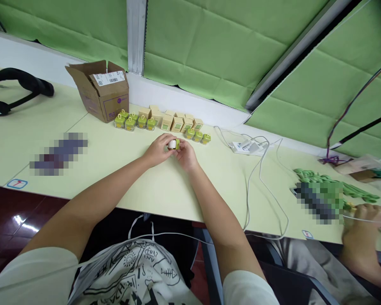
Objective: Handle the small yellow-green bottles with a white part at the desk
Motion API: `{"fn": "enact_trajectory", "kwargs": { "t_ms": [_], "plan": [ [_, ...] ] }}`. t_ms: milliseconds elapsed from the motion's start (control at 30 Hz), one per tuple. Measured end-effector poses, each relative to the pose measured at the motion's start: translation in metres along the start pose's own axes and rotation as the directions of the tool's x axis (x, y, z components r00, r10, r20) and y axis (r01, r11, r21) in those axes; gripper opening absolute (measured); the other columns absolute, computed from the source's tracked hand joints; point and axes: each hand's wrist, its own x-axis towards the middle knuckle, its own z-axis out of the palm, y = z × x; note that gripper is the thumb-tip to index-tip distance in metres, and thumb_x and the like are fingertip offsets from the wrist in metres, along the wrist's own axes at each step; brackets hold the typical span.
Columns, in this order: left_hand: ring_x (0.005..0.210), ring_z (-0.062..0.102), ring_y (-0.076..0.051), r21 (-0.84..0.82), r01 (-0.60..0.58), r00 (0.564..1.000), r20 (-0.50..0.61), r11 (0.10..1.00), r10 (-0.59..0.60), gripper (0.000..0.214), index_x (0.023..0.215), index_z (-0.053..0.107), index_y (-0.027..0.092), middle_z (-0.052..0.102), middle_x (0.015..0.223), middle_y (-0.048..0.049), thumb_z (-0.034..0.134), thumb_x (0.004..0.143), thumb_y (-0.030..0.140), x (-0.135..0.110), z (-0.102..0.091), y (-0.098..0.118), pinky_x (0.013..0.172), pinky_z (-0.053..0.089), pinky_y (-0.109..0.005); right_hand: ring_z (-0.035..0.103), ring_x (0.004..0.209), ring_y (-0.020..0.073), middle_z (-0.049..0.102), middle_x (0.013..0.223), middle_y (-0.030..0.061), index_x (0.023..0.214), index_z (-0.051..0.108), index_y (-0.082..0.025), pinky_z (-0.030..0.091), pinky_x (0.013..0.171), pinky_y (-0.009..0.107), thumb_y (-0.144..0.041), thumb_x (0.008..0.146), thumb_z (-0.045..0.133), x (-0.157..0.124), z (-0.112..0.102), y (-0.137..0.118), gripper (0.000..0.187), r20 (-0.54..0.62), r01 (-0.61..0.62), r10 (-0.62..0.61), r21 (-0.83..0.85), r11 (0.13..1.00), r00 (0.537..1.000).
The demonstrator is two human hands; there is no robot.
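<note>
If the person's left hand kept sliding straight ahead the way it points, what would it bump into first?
Probably the row of tan little boxes near the wall. The left hand points up and slightly right, holding a small white-and-green item with the right hand. Depth is hard to judge.

The table (82, 169) has a smooth, matt, pale laminate top. The cardboard box (100, 91) is rough brown paperboard with a paper label. The small green toys (135, 121) look like glossy plastic, the little cartons (178, 123) matt card. The green blinds (225, 46) are dull cloth. The white cables (257, 178) look smooth and rubbery.
</note>
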Motion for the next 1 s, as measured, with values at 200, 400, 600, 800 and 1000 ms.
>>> {"fn": "enact_trajectory", "kwargs": {
  "t_ms": [200, 400, 600, 800, 1000],
  "plan": [
    [0.124, 0.066, -0.024, -0.047, 0.000, 1.000, -0.031, 0.999, -0.001, 0.048, 0.134, 0.067, 0.019, 0.068, 0.131, -0.0115, 0.070, 0.086, 0.010, 0.0007, 0.0010, -0.0022, 0.109, 0.057, -0.039, 0.072, 0.078, 0.0151, 0.073, 0.081, -0.0025, 0.095, 0.065, -0.022, 0.057, 0.070, 0.025, -0.021, 0.071, 0.078, -0.0020, -0.0008, -0.0003, 0.027, -0.001, 0.075, -0.075, -0.033, 0.997, 0.997],
    [0.130, 0.065, -0.025, -0.079, 0.010, 1.000, -0.008, 0.997, -0.011, 0.051, 0.138, 0.066, 0.021, 0.068, 0.137, -0.0119, 0.067, 0.088, 0.013, 0.0001, 0.0015, -0.0001, 0.113, 0.055, -0.042, 0.073, 0.077, 0.0155, 0.076, 0.087, -0.0018, 0.103, 0.067, -0.022, 0.060, 0.073, 0.027, -0.023, 0.067, 0.084, -0.0023, -0.0004, -0.0006, 0.039, 0.059, 0.091, -0.087, -0.064, 0.994, 0.994],
    [0.124, 0.069, -0.025, -0.309, 0.202, 0.974, -0.035, 0.929, -0.224, 0.062, 0.148, 0.056, 0.018, 0.067, 0.140, -0.0173, 0.075, 0.091, 0.033, -0.0001, 0.0069, -0.0037, 0.103, 0.062, -0.039, 0.072, 0.082, 0.0133, 0.072, 0.085, -0.0049, 0.106, 0.069, -0.024, 0.061, 0.082, 0.027, -0.020, 0.069, 0.085, -0.0035, -0.0013, -0.0024, 0.041, 0.009, 0.110, -0.109, -0.078, 0.991, 0.994],
    [0.111, 0.074, -0.026, -0.403, 0.345, 0.922, -0.023, 0.847, -0.387, 0.054, 0.127, 0.074, 0.017, 0.076, 0.126, -0.0149, 0.086, 0.082, 0.043, 0.0059, 0.0051, -0.0082, 0.089, 0.065, -0.037, 0.075, 0.089, 0.0152, 0.074, 0.091, -0.0052, 0.110, 0.068, -0.028, 0.064, 0.088, 0.033, -0.027, 0.068, 0.092, -0.0073, -0.0026, -0.0067, 0.049, 0.080, 0.088, -0.084, -0.051, 0.995, 0.993],
    [0.103, 0.076, -0.023, -0.403, 0.309, 0.929, -0.065, 0.862, -0.364, 0.047, 0.123, 0.078, 0.015, 0.076, 0.124, -0.0151, 0.084, 0.081, 0.035, 0.0054, 0.0060, -0.0068, 0.090, 0.066, -0.036, 0.073, 0.088, 0.0151, 0.072, 0.089, -0.0057, 0.107, 0.071, -0.028, 0.065, 0.087, 0.033, -0.029, 0.065, 0.095, -0.0051, -0.0074, -0.0075, 0.049, 0.093, 0.122, -0.112, -0.101, 0.987, 0.989]
  ]
}}
